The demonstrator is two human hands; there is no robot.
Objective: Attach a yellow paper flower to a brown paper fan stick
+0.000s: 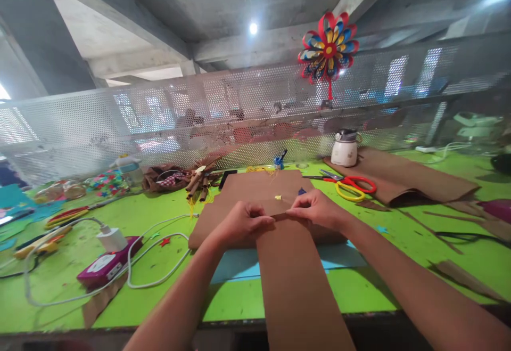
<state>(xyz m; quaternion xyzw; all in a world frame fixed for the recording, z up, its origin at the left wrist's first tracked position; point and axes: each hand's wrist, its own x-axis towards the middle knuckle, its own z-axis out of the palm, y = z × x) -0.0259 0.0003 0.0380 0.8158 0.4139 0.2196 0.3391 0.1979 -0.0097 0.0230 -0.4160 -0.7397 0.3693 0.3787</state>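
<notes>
A long strip of brown kraft paper [297,282] runs from the bottom of the head view up over the table's front edge. Its far end is pinched at the left corner by my left hand [245,223] and at the right corner by my right hand [317,210]. That end looks folded over between my fingertips. Beneath my hands lies a wider stack of brown paper [227,196], with a small yellow scrap [278,197] on top. Light blue paper [239,263] shows under the stack's near side.
Red and yellow scissors [351,187] lie to the right, near a white flask [344,148] on more brown paper [411,172]. On the left are a purple power strip [109,263] and a looping white cable [157,286]. A perforated metal screen [159,116] stands behind the green table [227,308].
</notes>
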